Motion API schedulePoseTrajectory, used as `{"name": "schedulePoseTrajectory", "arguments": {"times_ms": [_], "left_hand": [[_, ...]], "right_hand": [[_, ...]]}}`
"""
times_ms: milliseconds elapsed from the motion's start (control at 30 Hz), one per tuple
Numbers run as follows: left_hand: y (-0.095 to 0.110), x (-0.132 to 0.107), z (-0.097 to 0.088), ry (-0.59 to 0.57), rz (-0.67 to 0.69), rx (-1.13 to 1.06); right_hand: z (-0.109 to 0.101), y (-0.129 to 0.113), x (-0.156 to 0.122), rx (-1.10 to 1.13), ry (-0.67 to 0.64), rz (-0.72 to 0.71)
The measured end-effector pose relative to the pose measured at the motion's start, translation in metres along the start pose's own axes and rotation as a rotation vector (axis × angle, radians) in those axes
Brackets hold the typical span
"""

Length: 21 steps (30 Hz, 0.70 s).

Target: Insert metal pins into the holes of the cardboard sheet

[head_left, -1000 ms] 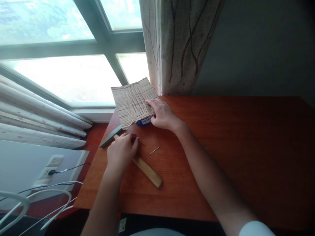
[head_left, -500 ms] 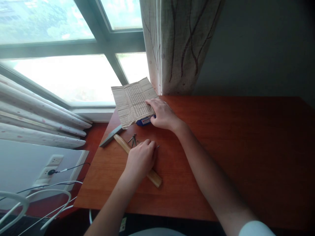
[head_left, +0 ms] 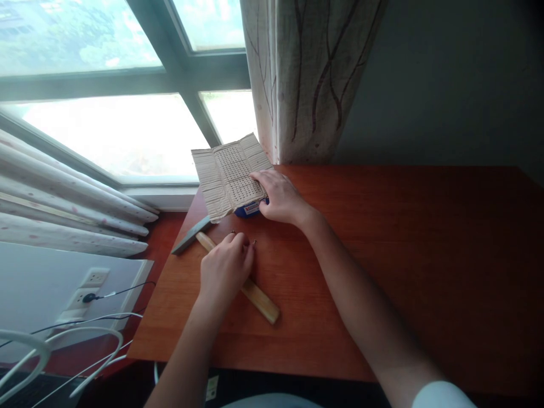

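My right hand (head_left: 283, 195) grips the near right edge of a creased sheet of corrugated cardboard (head_left: 233, 175) with rows of small holes. Its fingers lie on top and its thumb is below the edge. Under the sheet a blue box (head_left: 249, 209) with a white label shows in part. My left hand (head_left: 225, 262) is closed above a pale wooden handle-like stick (head_left: 266, 306), hiding its middle. A thin metal nail (head_left: 254, 242) pokes out beside its fingertips. Another nail end (head_left: 232, 232) shows just beyond the knuckles; the other nails are hidden behind the hand.
A long grey bar (head_left: 191, 235) lies by the left edge of the brown wooden table (head_left: 403, 255). Behind are a window (head_left: 127, 136) and a patterned curtain (head_left: 314, 79). White cables (head_left: 102, 331) and a wall socket (head_left: 87, 294) are at lower left.
My left hand has moved left, the nail at its fingertips moving along, and now covers most of the loose nails. My right hand and the cardboard stay in place.
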State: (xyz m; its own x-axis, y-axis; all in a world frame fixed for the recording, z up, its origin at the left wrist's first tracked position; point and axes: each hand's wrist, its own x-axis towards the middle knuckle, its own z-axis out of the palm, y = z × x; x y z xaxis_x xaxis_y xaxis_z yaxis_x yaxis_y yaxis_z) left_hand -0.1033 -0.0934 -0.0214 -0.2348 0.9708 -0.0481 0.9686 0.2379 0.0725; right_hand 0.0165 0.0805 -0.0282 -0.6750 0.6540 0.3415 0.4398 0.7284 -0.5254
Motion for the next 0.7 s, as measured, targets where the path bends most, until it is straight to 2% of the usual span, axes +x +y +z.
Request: {"name": "schedulePoseTrajectory", "arguments": {"times_ms": [200, 333, 400, 500, 600, 700], "left_hand": [[-0.011, -0.001, -0.008, 0.074, -0.028, -0.138], [-0.016, 0.002, -0.015, 0.231, 0.020, -0.333], [-0.022, 0.008, -0.020, 0.308, -0.015, -0.431], [-0.038, 0.017, -0.027, 0.355, -0.118, -0.517], [-0.052, 0.023, -0.031, 0.420, -0.198, -0.516], [-0.054, 0.024, -0.033, 0.477, -0.220, -0.514]], "right_hand": [[0.000, -0.001, -0.001, -0.028, 0.009, -0.015], [0.000, 0.000, 0.000, -0.017, 0.001, -0.015], [0.000, 0.000, 0.000, -0.013, 0.001, -0.010], [0.000, -0.001, -0.001, -0.022, -0.001, -0.008], [-0.002, -0.005, -0.002, -0.042, 0.004, -0.022], [-0.005, -0.009, -0.003, -0.049, -0.002, -0.041]]}}
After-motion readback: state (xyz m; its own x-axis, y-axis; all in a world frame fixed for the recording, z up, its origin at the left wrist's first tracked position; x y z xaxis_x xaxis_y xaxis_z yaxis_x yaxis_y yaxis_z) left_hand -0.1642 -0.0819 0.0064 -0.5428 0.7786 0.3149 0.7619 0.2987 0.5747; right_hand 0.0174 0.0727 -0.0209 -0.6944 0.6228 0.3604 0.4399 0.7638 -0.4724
